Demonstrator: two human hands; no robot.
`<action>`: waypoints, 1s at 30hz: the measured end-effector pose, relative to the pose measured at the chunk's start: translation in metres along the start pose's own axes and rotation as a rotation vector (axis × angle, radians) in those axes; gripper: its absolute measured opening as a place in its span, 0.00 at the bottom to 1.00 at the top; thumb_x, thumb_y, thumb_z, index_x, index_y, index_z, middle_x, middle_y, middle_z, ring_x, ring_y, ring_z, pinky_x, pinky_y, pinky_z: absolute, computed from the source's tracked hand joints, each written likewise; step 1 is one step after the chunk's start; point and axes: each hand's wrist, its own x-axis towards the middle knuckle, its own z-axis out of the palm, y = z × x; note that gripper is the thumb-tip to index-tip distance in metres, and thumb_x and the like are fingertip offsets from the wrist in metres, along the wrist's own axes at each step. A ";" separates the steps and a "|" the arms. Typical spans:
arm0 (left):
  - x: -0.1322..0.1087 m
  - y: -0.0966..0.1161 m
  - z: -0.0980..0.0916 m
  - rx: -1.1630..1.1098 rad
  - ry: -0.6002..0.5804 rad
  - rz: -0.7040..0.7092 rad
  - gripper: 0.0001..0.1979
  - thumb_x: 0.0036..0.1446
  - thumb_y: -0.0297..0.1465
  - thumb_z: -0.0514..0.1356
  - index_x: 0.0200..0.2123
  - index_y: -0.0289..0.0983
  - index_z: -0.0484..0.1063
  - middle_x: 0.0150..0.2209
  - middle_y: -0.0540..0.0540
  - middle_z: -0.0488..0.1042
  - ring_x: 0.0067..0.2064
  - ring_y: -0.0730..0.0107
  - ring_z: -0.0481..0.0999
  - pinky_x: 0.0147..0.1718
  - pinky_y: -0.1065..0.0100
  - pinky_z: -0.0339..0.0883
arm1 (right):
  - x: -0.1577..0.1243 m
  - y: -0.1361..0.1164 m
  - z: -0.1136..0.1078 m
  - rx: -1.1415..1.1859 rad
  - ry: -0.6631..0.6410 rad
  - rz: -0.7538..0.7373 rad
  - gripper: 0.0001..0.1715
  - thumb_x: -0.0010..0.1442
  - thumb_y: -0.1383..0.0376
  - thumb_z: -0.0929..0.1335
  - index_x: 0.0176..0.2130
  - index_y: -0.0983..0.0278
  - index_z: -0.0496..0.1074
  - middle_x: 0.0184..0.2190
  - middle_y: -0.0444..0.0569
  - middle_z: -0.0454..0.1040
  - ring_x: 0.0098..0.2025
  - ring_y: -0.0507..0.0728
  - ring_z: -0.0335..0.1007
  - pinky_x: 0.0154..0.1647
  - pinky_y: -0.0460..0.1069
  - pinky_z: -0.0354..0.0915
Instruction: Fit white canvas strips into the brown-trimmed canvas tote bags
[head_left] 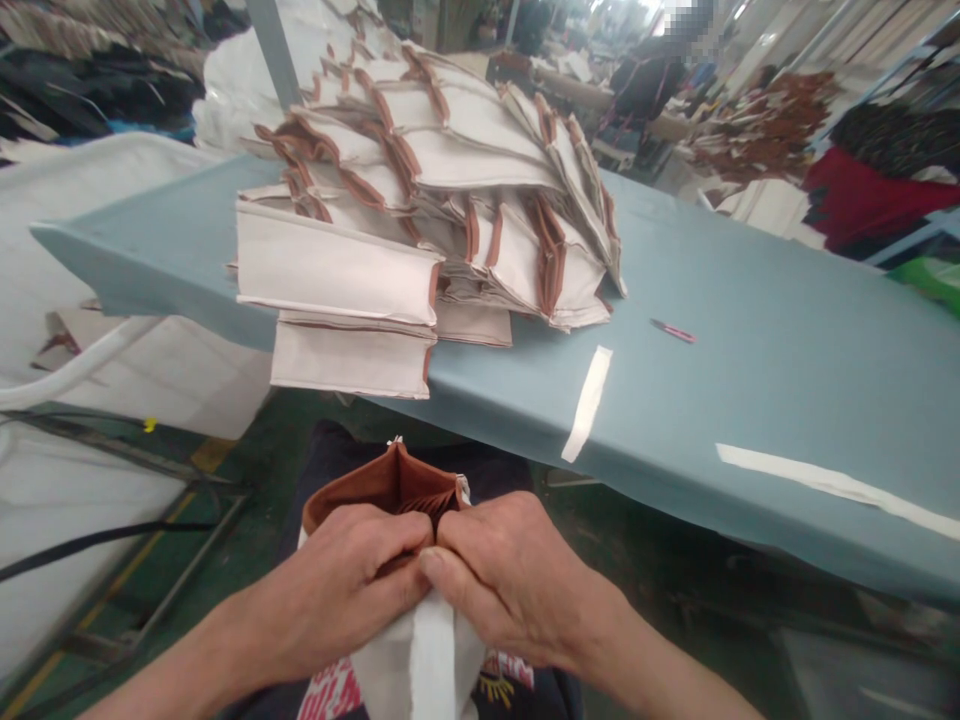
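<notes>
My left hand (352, 580) and my right hand (510, 575) meet in front of my lap, both pinched on one white cloth bag (420, 655) with a brown lining (382, 485). The bag's brown opening points up and away from me, and its white body hangs down between my wrists. My thumbs press together at the bag's top edge. The blue-grey table (787, 360) lies just beyond my hands.
A big pile of folded white bags with brown trim (427, 190) covers the table's left part. A small pink-handled tool (673, 331) and two white tape strips (587, 402) lie on the table. A person (652, 70) works far behind. White sacks stand at the left.
</notes>
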 end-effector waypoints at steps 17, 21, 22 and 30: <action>-0.003 0.004 -0.016 -0.449 -0.015 -0.052 0.27 0.68 0.44 0.64 0.23 0.41 0.55 0.22 0.59 0.49 0.24 0.76 0.49 0.20 0.71 0.43 | 0.015 0.006 0.014 1.342 -0.131 0.230 0.40 0.54 0.38 0.80 0.22 0.62 0.62 0.18 0.33 0.54 0.21 0.45 0.42 0.19 0.45 0.42; -0.005 -0.002 -0.018 -0.599 -0.097 0.007 0.31 0.68 0.54 0.63 0.23 0.40 0.57 0.23 0.59 0.50 0.25 0.75 0.50 0.21 0.70 0.44 | 0.014 0.003 0.015 1.345 -0.105 0.217 0.38 0.56 0.40 0.81 0.22 0.63 0.64 0.18 0.34 0.55 0.21 0.45 0.44 0.19 0.45 0.42; -0.006 -0.003 -0.019 -0.612 -0.112 0.037 0.31 0.69 0.56 0.61 0.24 0.40 0.58 0.23 0.58 0.52 0.25 0.75 0.51 0.21 0.70 0.46 | 0.014 0.002 0.014 1.335 -0.098 0.206 0.38 0.56 0.40 0.80 0.22 0.63 0.63 0.18 0.34 0.55 0.20 0.45 0.44 0.19 0.44 0.43; -0.006 -0.012 -0.014 -0.669 -0.017 0.114 0.35 0.67 0.63 0.59 0.23 0.40 0.58 0.22 0.58 0.53 0.24 0.75 0.52 0.22 0.70 0.47 | 0.014 -0.001 0.020 0.938 0.138 -0.073 0.33 0.70 0.47 0.73 0.24 0.61 0.62 0.18 0.35 0.57 0.19 0.46 0.49 0.21 0.44 0.50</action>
